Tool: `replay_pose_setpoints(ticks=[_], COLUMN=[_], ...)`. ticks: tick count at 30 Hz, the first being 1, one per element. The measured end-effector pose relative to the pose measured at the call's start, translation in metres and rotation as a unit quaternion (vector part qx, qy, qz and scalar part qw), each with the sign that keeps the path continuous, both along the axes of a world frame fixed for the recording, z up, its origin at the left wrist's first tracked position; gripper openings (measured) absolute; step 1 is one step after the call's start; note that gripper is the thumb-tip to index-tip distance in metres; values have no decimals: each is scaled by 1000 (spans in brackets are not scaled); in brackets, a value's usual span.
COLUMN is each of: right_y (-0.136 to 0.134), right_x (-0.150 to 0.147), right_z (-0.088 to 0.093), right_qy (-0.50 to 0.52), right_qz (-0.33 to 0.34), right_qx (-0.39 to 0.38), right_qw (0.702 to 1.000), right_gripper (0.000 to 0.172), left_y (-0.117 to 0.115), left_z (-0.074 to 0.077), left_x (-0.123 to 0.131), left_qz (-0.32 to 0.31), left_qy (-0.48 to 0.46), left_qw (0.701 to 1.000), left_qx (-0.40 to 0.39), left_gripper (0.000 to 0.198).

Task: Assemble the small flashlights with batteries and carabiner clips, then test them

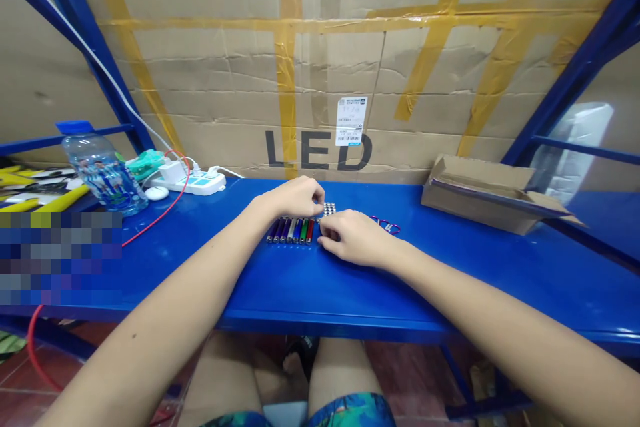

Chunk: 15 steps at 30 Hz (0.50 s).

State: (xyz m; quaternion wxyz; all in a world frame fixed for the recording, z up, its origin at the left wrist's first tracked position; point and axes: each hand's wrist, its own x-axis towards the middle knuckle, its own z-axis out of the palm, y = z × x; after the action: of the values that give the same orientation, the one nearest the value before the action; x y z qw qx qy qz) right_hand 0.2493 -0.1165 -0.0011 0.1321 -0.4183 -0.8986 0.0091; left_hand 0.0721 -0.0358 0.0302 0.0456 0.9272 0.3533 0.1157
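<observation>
A row of several small coloured cylinders, like little torches, lies side by side on the blue metal bench. Behind them sits a cluster of small silver button cells. My left hand rests over the far end of the row, fingers curled down at the silver cells. My right hand is at the right end of the row, fingers pinched together at the last cylinder. What either pinch holds is too small to make out. A purple key ring peeks out behind my right hand.
An open cardboard box stands at the right. On the left are a water bottle, a white power strip with a red cable, and yellow tools. A large taped cardboard sheet marked LED backs the bench.
</observation>
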Motion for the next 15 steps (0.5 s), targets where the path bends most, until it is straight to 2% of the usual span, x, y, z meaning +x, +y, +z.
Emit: replay_pose_setpoints(ticks=[9,12,15], right_y=[-6,-7,-8], right_x=[-4,-5,-1], right_z=[0,1,8], right_qy=[-48,-44,-7], right_qz=[-66,-73,-80], right_qx=[4,8,-6], right_qw=[997,996,997], right_gripper=[9,10,6], left_y=[-4,-4,-2], left_z=[-1,-2,-2], left_x=[4,6,5], left_qz=[20,21,27], left_qy=[61,65,54], left_qw=[996,996,998], left_qx=[-63,-63,-29], left_gripper=[16,14,15])
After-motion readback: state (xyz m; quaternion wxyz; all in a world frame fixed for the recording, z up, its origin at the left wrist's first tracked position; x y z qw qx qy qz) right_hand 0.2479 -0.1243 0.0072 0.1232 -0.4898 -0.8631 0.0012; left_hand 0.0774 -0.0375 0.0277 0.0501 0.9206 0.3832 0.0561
